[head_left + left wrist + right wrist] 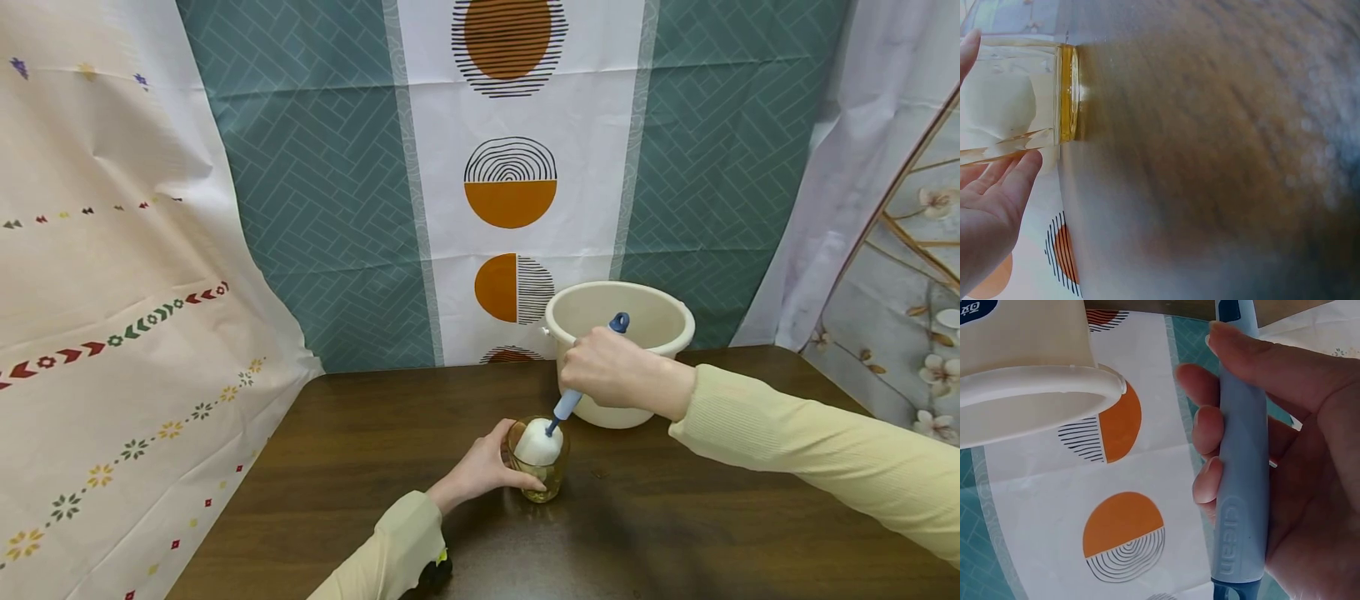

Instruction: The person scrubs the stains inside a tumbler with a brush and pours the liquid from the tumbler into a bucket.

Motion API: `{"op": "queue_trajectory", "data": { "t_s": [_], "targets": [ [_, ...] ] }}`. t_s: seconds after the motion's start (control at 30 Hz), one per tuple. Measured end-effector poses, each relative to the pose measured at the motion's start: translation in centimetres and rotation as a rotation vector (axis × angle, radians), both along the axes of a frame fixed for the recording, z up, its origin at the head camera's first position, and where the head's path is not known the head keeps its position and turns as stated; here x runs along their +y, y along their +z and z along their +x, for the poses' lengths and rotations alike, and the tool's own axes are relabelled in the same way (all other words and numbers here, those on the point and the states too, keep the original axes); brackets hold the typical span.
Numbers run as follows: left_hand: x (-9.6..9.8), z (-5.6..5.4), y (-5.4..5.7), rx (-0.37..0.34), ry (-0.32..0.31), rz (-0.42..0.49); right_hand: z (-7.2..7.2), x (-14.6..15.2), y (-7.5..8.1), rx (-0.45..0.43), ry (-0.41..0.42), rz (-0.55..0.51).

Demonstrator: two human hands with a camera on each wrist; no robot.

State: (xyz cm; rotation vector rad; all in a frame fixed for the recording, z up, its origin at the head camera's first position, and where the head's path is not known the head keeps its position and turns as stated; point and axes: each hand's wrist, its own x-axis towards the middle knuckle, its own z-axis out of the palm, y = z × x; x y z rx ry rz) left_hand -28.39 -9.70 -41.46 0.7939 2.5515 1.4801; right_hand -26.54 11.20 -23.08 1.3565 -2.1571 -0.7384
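An amber glass [553,479] stands on the brown table. My left hand [491,465] holds it from the left, thumb across the near side and fingers around the far side. Inside the glass sits the white sponge head [538,443] of a cup brush, tilted. In the right wrist view, the curled fingers of my right hand [1297,419] grip the brush's light blue handle [1241,481]. From the head, that hand [611,371] appears above and to the right of the glass. The left wrist view shows the glass base [1068,94] and the pale sponge [1000,103] through its wall.
A cream bucket [615,417] stands behind the glass, close to my right hand. The brown table [360,450] ends at a hanging teal and white cloth [322,192] at the back. Patterned cloths hang on the left [112,292] and right [885,333].
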Motion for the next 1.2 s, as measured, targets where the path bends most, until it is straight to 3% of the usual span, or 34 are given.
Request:
{"op": "queue_trajectory", "data": {
  "t_s": [0.13,0.4,0.7,0.97,1.2],
  "targets": [
    [0.0,-0.1,-0.1,-0.015,-0.010,0.021,0.3,-0.1,0.1,0.016,-0.008,-0.005],
    [0.0,0.1,-0.1,-0.042,-0.018,0.055,0.8,-1.5,0.2,0.131,-0.035,0.049],
    [0.1,0.1,0.0,-0.055,-0.024,0.056,1.1,-1.7,0.5,0.155,-0.068,0.067],
    [0.1,-0.1,-0.1,-0.053,-0.040,0.053,1.2,-1.5,0.8,0.179,-0.030,0.078],
    [0.1,-0.1,0.0,-0.055,-0.035,0.047,0.9,-1.4,1.0,0.145,-0.016,0.112]
  ]
}}
